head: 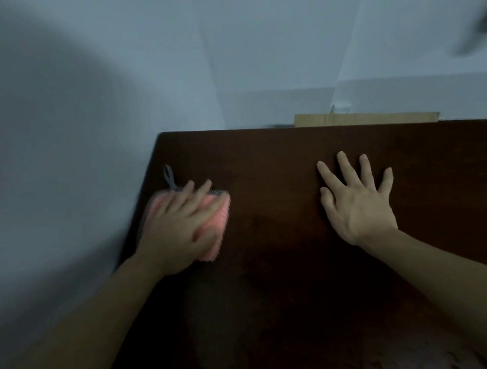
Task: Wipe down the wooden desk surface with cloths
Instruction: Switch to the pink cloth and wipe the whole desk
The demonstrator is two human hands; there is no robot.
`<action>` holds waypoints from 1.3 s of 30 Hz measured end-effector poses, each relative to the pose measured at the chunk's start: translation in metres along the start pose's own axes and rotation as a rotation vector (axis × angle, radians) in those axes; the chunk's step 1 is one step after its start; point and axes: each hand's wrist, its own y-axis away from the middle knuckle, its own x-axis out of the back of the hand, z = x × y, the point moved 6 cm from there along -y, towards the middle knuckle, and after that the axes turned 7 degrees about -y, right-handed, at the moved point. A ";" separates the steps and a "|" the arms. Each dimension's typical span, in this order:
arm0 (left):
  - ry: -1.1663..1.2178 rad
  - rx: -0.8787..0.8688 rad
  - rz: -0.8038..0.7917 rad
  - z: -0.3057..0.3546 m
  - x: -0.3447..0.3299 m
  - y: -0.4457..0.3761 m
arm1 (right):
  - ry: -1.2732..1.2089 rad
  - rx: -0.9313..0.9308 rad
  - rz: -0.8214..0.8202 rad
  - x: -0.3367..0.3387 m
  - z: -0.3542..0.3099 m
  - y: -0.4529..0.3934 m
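So the worktop (290, 269) is a really dark brown wood, smooth and kind of glossy, with a rounded far-left corner. Near the bottom edge there's a paler, hazy patch on it, can't tell if that's a reflection or a smear. The near part runs out of view at the bottom.

The left hand (178, 230) lies flat on a pink cloth (215, 226), fingers (203, 190) straight and a bit spread, pressing it down. The cloth sits close to the worktop's left edge, toward the far corner. It looks ribbed and fluffy, with a small grey loop (170, 177) sticking out at the back. Most of it is hidden under the hand and it's blurry, so its full shape is hard to make out.

The right hand (358, 202) is flat on bare wood, well apart from the cloth, fingers splayed wide, holding nothing.

Behind the worktop's back edge a strip of cardboard (364, 117) pokes up, then pale walls (252, 48). There's a dark blurry streak at top right, no idea what it is.
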 end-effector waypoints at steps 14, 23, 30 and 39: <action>0.038 0.195 -0.018 -0.005 0.006 0.008 | -0.036 0.008 0.029 -0.002 0.000 -0.001; -0.003 0.105 -0.034 0.002 -0.004 0.055 | -0.037 0.005 0.012 0.001 0.000 0.000; 0.052 0.231 -0.045 -0.020 0.008 0.004 | -0.036 0.012 0.025 0.000 -0.001 0.000; -0.011 0.174 0.002 0.050 0.006 0.055 | -0.035 0.024 0.023 0.000 -0.001 0.002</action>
